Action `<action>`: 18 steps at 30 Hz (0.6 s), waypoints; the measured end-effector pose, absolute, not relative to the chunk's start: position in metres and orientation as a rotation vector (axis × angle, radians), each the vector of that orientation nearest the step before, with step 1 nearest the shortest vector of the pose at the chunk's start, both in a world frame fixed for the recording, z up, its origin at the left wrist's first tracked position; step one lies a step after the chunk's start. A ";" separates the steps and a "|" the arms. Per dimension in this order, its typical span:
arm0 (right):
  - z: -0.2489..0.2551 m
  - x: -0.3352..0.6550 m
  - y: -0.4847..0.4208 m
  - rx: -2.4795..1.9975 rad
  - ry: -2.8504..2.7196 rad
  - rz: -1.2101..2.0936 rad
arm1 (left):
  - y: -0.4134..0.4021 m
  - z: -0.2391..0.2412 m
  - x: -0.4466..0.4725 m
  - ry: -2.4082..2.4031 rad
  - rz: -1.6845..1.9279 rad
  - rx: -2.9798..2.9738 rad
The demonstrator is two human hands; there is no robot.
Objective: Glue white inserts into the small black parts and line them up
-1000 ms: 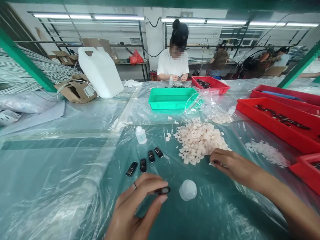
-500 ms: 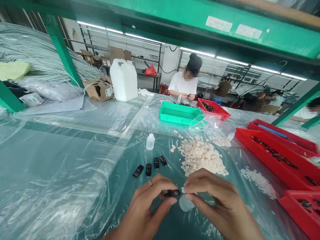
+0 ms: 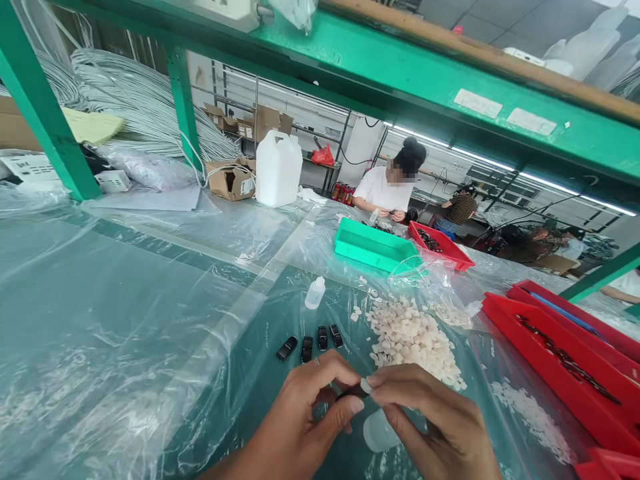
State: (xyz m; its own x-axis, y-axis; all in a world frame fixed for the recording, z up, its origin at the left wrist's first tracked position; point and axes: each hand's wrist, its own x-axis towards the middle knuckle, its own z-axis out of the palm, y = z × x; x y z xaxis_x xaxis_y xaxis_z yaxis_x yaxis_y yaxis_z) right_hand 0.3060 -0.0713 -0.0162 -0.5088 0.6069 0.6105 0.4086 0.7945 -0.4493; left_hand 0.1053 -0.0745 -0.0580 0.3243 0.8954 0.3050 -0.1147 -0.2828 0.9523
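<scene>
Between its thumb and fingers, my left hand [image 3: 310, 410] pinches a small black car-shaped piece [image 3: 352, 393], partly covered by the fingertips. My right hand [image 3: 433, 417] is closed on a small whitish piece [image 3: 366, 385] and holds it against the end of the black one. Below the right fingers stands a translucent container [image 3: 379, 433], partly hidden by that hand. Beyond my left hand lie several more black toy-car-like pieces [image 3: 307, 349] in a loose row. A heap of small whitish pieces [image 3: 413, 337] lies past my right hand.
A small white bottle [image 3: 315, 293] stands behind the black pieces. Farther back are a green tray [image 3: 375, 257], a white jug [image 3: 279, 170] and a person [image 3: 385, 187] at work. Red trays [image 3: 545, 353] line the right. A green shelf beam [image 3: 380, 73] crosses overhead.
The view has tilted and shifted, so the scene sits lower and more to the right. My hands have come together, bringing the whitish piece against the black piece.
</scene>
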 end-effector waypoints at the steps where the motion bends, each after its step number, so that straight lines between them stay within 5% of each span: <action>1: -0.015 0.306 -0.071 -0.740 -2.200 0.310 | -0.074 -0.057 0.105 0.727 1.175 1.488; 10: -0.014 0.303 -0.076 -0.801 -2.302 0.112 | -0.073 -0.057 0.109 0.652 1.169 1.293; 18: -0.021 0.297 -0.072 -0.902 -2.237 0.402 | -0.070 -0.066 0.108 0.744 1.154 1.378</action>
